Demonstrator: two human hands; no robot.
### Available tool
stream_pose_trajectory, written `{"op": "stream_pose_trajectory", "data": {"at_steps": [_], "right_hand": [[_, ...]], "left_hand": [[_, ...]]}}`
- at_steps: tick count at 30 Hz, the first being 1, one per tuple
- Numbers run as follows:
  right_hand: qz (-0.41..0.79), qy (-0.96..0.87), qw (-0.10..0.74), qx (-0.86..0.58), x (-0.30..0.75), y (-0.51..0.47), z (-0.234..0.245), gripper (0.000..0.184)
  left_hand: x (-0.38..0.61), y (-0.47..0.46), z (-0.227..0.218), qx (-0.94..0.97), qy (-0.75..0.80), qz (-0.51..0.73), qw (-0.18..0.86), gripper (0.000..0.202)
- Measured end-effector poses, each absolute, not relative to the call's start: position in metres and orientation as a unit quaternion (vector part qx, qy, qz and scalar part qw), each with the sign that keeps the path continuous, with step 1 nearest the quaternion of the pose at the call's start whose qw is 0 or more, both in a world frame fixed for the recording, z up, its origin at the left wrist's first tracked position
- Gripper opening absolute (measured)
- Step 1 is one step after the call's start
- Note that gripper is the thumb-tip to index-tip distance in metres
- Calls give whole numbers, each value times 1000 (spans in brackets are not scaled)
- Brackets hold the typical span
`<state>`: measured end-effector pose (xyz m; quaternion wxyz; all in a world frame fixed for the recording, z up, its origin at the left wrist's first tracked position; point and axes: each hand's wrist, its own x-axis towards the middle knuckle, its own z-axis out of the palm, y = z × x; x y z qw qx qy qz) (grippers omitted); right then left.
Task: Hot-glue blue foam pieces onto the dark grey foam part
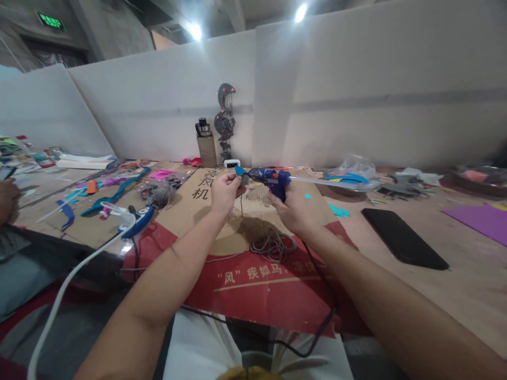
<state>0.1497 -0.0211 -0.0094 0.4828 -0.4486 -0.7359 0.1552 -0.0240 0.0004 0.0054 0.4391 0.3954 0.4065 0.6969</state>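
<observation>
My right hand (293, 209) is closed round the grip of a blue hot glue gun (271, 178), held above a flattened cardboard box (253, 285); a clear glue stick (317, 181) juts out of its back to the right. The gun's nozzle points left at a small blue piece (240, 171) pinched in my left hand (224, 192). A thin grey cord hangs from that piece down to a loose coil of cord (274, 246) on the cardboard. The gun's black cable (322, 295) runs towards me.
A black phone (403, 238) lies right of the cardboard, purple sheet (479, 219) beyond. A bottle (206, 143) and dark ornament (224, 121) stand at the white partition. Left: second glue gun (138, 219) with white cable, blue and pink cutouts. Another person's hand (7, 199) at far left.
</observation>
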Motion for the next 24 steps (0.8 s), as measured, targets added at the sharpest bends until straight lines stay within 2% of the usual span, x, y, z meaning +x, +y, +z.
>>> {"op": "stream_pose_trajectory", "data": {"at_steps": [8, 24], "right_hand": [[146, -734, 486, -451, 150, -22, -9, 31], [151, -731, 498, -441, 150, -24, -6, 33]], "left_hand": [[-25, 3, 2, 403, 396, 700, 436, 12], [-24, -2, 8, 392, 397, 710, 429, 4]]}}
